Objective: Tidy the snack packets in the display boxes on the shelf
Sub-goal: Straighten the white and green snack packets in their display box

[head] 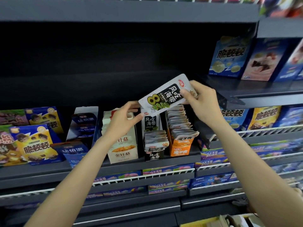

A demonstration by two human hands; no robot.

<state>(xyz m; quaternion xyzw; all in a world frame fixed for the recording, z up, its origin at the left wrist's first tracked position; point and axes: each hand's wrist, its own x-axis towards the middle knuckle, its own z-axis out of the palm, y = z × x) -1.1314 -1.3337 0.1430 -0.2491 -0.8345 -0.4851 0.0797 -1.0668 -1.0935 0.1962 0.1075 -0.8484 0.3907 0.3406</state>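
Note:
A white and black seaweed snack packet (164,95) is held tilted in the air above the shelf. My right hand (202,99) pinches its upper right end, and my left hand (125,119) holds its lower left corner. Directly below stands the black display box (154,155) with several matching packets in it. To its left is a white and orange display box (123,153), partly behind my left hand. To its right an orange display box (182,149) holds a long row of packets.
Blue display boxes (77,151) and yellow-blue snack boxes (35,145) stand at the left of the dark shelf (114,165). Blue boxes (229,56) sit on a higher shelf at the right. Wire-fronted shelves (144,177) with packets run below.

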